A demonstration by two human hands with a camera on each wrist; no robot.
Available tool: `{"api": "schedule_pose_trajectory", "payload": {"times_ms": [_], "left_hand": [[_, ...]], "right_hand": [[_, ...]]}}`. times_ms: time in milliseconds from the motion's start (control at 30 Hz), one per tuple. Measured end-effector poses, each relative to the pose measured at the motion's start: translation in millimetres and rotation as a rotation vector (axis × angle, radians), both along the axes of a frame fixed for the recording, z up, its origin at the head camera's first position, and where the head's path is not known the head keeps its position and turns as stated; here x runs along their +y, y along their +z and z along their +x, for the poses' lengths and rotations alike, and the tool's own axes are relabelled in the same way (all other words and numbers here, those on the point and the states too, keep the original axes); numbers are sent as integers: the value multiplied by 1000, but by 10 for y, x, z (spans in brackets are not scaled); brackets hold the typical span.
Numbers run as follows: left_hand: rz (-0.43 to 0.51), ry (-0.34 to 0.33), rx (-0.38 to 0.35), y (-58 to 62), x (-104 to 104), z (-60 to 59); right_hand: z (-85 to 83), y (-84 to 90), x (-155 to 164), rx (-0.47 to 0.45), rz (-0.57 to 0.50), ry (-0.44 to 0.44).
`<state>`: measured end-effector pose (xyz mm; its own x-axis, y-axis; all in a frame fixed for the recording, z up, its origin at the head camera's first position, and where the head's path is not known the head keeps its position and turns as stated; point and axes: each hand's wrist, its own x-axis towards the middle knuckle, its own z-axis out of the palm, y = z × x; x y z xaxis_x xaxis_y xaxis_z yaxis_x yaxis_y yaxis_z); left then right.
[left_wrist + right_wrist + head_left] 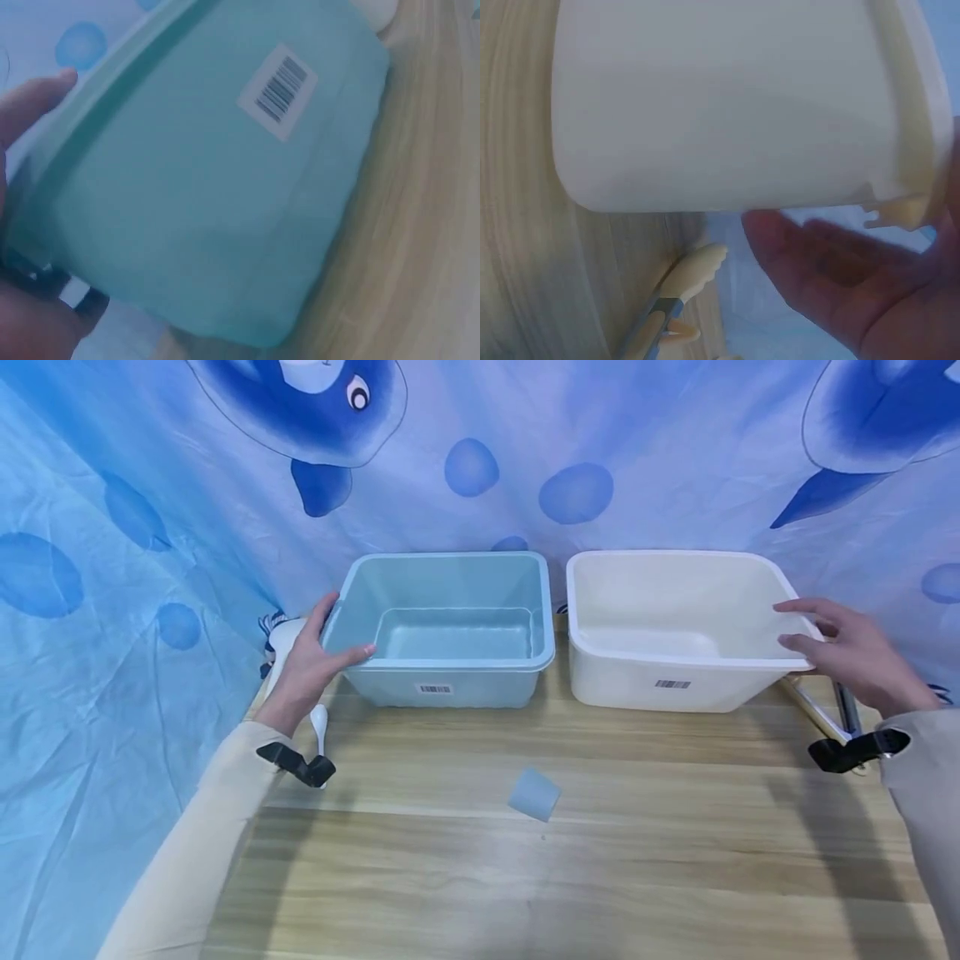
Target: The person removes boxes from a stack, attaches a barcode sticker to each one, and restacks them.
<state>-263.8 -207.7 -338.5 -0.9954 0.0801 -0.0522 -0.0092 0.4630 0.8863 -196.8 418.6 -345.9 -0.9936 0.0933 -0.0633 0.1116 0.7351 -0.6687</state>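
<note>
A light blue plastic bin (483,683) stands at the back left of the table, with nothing seen inside. My left hand (303,672) grips its front left corner, thumb over the rim; in the left wrist view, fingers (37,322) bend beneath the rim beside the barcoded wall. To its right stands a white plastic bin (622,681), also with nothing visible in it. My right hand (855,652) holds that bin's right front corner at the rim. Curled fingers (817,277) show below the rim in the right wrist view, against the side wall.
A white spoon (319,720) lies by the left wrist, near another white utensil (283,639), partly covered. Tongs with beige scalloped tips (694,274) lie right of the white bin. A grey-blue square piece (535,794) lies mid-table. Blue patterned cloth (517,460) hangs behind.
</note>
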Motion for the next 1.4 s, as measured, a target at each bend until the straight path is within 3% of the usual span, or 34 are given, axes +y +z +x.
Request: {"api": "schedule_pose_trajectory", "payload": {"times_ms": [167, 333, 600, 867, 967, 1233, 1400], "left_hand": [[26, -5, 6, -88, -45, -9], [50, -26, -2, -93, -72, -2], [16, -8, -21, -50, -82, -29], [23, -11, -22, -63, -83, -39], [24, -13, -22, -64, -86, -31], [32, -16, -15, -52, -77, -23], [26, -20, -21, -54, -55, -32]], "right_hand": [[-50, 29, -16, -15, 3, 56], [-75, 42, -43, -35, 32, 87], [-78, 23, -49, -8, 23, 51], [-13, 29, -93, 26, 128, -6], [13, 42, -100, 37, 94, 1], [63, 259, -110, 77, 0, -6], [83, 429, -138, 78, 15, -25]]}}
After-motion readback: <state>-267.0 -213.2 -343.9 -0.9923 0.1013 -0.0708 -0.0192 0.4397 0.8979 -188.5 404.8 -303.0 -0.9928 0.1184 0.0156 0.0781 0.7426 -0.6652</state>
